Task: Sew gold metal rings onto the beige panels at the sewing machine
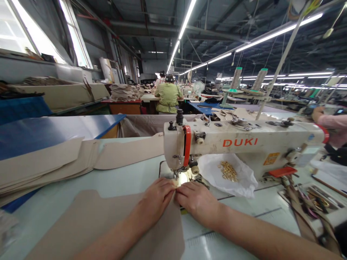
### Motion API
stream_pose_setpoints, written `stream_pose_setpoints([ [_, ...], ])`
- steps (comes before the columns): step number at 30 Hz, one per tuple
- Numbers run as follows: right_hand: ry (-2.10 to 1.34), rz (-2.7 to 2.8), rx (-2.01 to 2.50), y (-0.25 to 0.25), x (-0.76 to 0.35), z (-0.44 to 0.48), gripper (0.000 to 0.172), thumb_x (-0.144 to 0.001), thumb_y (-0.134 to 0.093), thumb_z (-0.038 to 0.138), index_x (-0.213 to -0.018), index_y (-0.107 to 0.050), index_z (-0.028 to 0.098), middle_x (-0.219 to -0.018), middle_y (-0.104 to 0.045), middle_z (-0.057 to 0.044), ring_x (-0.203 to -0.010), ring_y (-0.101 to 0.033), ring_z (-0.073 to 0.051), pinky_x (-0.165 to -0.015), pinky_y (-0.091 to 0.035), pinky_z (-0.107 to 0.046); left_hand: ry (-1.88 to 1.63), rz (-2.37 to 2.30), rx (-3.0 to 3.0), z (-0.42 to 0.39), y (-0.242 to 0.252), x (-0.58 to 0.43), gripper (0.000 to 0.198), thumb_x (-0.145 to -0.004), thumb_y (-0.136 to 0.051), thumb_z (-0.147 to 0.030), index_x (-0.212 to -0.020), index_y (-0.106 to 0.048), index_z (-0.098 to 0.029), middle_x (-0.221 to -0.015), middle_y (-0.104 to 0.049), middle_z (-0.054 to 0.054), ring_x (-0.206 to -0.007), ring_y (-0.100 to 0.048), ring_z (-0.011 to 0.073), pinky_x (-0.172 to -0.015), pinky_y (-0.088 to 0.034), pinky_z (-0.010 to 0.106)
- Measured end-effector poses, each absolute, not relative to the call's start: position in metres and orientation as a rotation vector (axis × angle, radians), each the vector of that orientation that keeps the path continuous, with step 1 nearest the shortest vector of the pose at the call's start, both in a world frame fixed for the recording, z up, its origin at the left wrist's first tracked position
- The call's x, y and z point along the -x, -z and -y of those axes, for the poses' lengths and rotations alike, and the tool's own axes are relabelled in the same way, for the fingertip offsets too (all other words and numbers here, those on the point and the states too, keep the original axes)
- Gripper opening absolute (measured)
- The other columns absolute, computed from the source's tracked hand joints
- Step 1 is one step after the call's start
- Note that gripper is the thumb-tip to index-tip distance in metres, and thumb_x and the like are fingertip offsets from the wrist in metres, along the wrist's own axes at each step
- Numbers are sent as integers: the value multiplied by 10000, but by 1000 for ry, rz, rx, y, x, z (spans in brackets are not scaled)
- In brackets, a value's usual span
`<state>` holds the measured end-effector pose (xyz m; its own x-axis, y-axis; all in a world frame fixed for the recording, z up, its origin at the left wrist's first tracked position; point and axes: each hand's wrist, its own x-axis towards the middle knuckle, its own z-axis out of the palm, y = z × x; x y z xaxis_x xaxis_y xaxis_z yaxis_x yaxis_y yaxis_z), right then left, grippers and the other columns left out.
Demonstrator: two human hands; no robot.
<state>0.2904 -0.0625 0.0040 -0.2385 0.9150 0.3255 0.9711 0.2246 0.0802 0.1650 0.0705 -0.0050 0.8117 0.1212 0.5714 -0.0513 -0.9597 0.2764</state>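
A large beige panel (pixel 108 213) of flat sheet material lies on the pale green table, its far edge at the sewing machine (pixel 206 144). My left hand (pixel 158 196) rests on the panel with its fingers drawn together, gripping the edge by the needle. From the right, my right hand (pixel 199 202) meets it there, fingers closed and pinching the same edge. The fingertips of both hands nearly touch under the lit presser foot (pixel 177 173). Whatever small piece may lie between them is hidden.
Stacked beige panels (pixel 54 166) lie at left, another panel (pixel 130 151) behind the machine head. A white cloth (pixel 211 177) holds small gold metal parts (pixel 228 171). Straps (pixel 300 213) and a tool tray (pixel 320 198) sit at right. Thread cones (pixel 235 78) stand behind; a person (pixel 168 95) sits farther off.
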Motion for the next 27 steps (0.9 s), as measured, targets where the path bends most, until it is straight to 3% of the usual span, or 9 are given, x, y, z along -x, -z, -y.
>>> stream_pose_setpoints([
  [27, 288, 2183, 1872, -2, -305, 48, 53, -879, -542, 165, -904, -578, 136, -950, -631, -62, -896, -551, -190, -749, -444, -298, -823, -97, -2713, -90, 3, -186, 188, -844, -470, -172, -794, -649, -198, -812, -708, 21, -791, -636, 167, -749, -532, 294],
])
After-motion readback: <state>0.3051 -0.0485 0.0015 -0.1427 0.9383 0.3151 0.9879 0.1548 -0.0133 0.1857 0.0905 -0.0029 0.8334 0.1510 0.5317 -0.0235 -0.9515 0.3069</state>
